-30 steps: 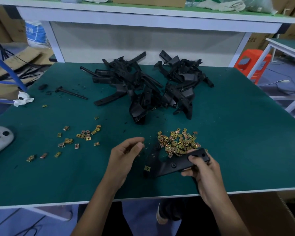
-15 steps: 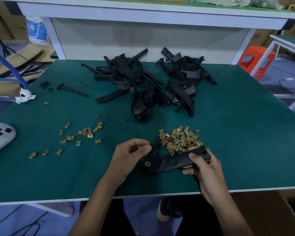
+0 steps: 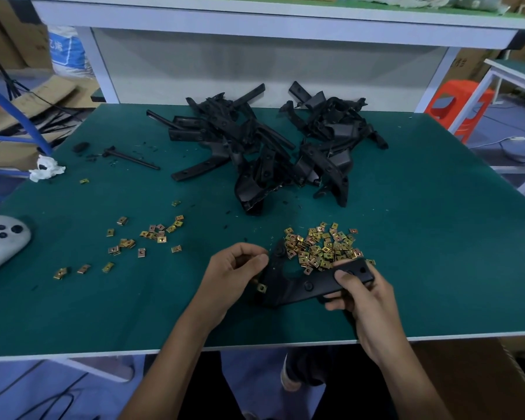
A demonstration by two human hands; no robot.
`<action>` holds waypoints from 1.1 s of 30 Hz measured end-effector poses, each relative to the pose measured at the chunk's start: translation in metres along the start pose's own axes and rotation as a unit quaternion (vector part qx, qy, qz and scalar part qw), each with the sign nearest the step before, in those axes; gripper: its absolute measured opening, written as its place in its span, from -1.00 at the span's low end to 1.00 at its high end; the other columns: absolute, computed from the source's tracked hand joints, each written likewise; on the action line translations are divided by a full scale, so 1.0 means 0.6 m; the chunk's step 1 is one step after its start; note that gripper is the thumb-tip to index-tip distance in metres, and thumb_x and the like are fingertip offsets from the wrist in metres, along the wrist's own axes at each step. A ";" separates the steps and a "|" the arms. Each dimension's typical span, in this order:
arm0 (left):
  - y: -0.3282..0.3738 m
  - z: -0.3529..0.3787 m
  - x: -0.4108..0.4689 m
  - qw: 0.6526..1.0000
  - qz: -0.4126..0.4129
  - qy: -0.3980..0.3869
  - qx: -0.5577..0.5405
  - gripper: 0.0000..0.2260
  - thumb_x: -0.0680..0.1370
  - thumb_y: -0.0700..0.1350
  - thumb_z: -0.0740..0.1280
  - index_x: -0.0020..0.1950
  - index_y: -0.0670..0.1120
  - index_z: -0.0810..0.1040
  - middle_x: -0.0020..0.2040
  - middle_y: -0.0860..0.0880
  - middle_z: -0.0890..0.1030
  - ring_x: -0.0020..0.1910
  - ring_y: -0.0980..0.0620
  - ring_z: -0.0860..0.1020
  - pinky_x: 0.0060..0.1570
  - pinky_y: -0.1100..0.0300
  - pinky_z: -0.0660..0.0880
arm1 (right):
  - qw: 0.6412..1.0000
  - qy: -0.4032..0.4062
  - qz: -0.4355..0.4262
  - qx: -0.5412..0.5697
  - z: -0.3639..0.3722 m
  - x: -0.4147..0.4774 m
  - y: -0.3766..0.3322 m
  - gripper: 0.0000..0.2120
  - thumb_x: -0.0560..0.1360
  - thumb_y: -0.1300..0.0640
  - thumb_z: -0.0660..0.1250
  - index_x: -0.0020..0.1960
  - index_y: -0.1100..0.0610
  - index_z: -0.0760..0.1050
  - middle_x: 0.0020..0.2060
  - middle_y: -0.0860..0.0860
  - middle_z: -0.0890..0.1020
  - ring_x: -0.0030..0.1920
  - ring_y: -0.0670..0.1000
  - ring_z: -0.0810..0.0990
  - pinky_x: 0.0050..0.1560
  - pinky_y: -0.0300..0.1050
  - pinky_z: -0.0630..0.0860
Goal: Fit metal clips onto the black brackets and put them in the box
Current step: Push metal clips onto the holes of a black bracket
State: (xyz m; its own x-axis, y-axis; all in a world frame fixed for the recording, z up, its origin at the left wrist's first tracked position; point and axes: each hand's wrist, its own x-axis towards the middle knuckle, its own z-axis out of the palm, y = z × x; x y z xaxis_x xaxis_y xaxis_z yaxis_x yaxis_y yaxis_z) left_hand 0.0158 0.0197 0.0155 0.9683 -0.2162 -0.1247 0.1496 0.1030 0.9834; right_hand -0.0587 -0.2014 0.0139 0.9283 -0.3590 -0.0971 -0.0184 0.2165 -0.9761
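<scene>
1. Black bracket (image 3: 309, 286) is gripped at its right end by the right hand (image 3: 367, 301), near the green table's (image 3: 437, 237) front edge.
2. Curled fingers of the left hand (image 3: 234, 274) are set against its left end; what they pinch cannot be told.
3. A brass clip (image 3: 261, 287) is seen on that end; the clip pile (image 3: 322, 250) lies just behind.

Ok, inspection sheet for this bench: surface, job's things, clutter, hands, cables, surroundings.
Surface: green mat, black flecks by the bracket pile.
Job's things: bracket in hand, clip at its left end; bracket pile; clip heap; loose clips; box below near edge.
Clutter: rag, controller, rod.
Hands: right hand grips bracket; left hand curled at its left tip, hold unclear.
Cables: cables on floor, left and right.
Surroundings: stool, cardboard, shelf.
</scene>
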 end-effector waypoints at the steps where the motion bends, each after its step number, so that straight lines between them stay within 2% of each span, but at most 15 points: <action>1: 0.001 0.000 0.000 1.000 -0.001 -0.007 0.002 -0.94 0.55 -0.25 0.43 -0.07 -0.11 0.68 -0.19 -0.05 0.67 -0.21 0.09 0.58 -0.24 0.26 0.52 | 1.000 -0.001 -0.001 -0.001 0.000 0.000 0.000 -0.88 0.59 0.33 0.34 0.01 0.17 0.62 -0.25 0.13 0.70 -0.33 0.08 0.67 -0.40 -0.15 0.61; 5: 0.005 -0.003 -0.002 1.000 -0.005 -0.019 -0.003 -0.89 0.55 -0.25 0.44 -0.11 -0.05 0.70 -0.17 -0.08 0.69 -0.22 0.10 0.60 -0.25 0.29 0.52 | 1.000 0.003 0.000 -0.022 0.001 0.000 0.001 -0.89 0.58 0.30 0.37 -0.02 0.14 0.63 -0.23 0.13 0.70 -0.32 0.10 0.68 -0.41 -0.14 0.61; 8: 0.005 -0.002 -0.004 1.000 -0.007 -0.020 -0.003 -0.91 0.52 -0.20 0.48 -0.08 -0.02 0.72 -0.13 -0.07 0.71 -0.16 0.07 0.64 -0.17 0.30 0.55 | 0.999 0.012 -0.004 -0.035 0.004 0.001 0.003 -0.86 0.58 0.29 0.39 -0.07 0.09 0.65 -0.22 0.14 0.71 -0.32 0.11 0.69 -0.40 -0.14 0.61; 12: -0.008 0.017 -0.014 0.992 0.035 0.037 0.115 -0.75 0.38 0.04 0.60 0.01 0.15 0.66 -0.07 0.12 0.70 -0.07 0.17 0.65 -0.08 0.36 0.55 | 0.998 0.015 -0.027 -0.058 0.006 -0.004 0.007 -0.82 0.58 0.25 0.39 -0.09 0.00 0.66 -0.20 0.13 0.71 -0.28 0.14 0.72 -0.37 -0.13 0.62; 16: -0.013 0.029 -0.021 0.976 0.088 0.095 0.174 -0.75 0.37 0.18 0.49 0.01 0.24 0.60 -0.06 0.23 0.66 -0.03 0.24 0.62 -0.07 0.42 0.49 | 0.997 -0.008 -0.037 -0.070 0.006 -0.008 0.007 -0.85 0.59 0.22 0.40 -0.08 0.00 0.65 -0.24 0.12 0.69 -0.29 0.13 0.70 -0.36 -0.11 0.61; 20: -0.010 0.036 -0.032 0.958 0.127 0.120 0.227 -0.70 0.41 0.24 0.40 0.12 0.30 0.50 0.03 0.35 0.58 0.04 0.34 0.56 -0.09 0.53 0.41 | 0.996 -0.022 -0.041 -0.082 0.004 -0.008 0.005 -0.89 0.60 0.18 0.40 -0.07 0.02 0.65 -0.27 0.12 0.68 -0.33 0.10 0.68 -0.36 -0.10 0.61; 23: -0.008 0.040 -0.037 0.941 0.158 0.126 0.272 -0.75 0.45 0.24 0.35 0.10 0.32 0.45 0.03 0.37 0.58 0.06 0.35 0.56 -0.07 0.50 0.43 | 0.996 -0.023 -0.040 -0.080 0.003 -0.007 0.005 -0.91 0.59 0.16 0.43 -0.08 0.01 0.65 -0.28 0.13 0.68 -0.34 0.10 0.67 -0.36 -0.10 0.60; 28: -0.009 0.047 -0.043 0.917 0.199 0.145 0.312 -0.79 0.52 0.14 0.36 0.12 0.26 0.44 0.02 0.26 0.64 0.09 0.28 0.58 0.07 0.19 0.53 | 0.996 -0.025 -0.036 -0.077 0.004 -0.006 0.005 -0.85 0.59 0.19 0.41 -0.12 0.00 0.65 -0.31 0.10 0.67 -0.36 0.08 0.66 -0.38 -0.11 0.60; 33: -0.012 0.048 -0.046 0.907 0.215 0.159 0.326 -0.74 0.54 0.03 0.44 0.10 0.26 0.42 0.00 0.24 0.64 0.11 0.25 0.59 0.07 0.19 0.53 | 0.996 -0.028 -0.037 -0.074 0.004 -0.007 0.003 -0.85 0.59 0.19 0.41 -0.11 -0.01 0.66 -0.31 0.12 0.68 -0.36 0.08 0.66 -0.38 -0.12 0.60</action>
State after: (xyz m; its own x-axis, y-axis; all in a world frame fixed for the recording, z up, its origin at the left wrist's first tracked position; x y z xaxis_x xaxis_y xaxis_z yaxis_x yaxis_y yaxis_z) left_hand -0.0178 -0.0033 0.0158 0.9332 0.0087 0.3594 -0.3058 -0.5062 0.8064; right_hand -0.0615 -0.1973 0.0133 0.9482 -0.3174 -0.0160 0.0009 0.0530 -0.9986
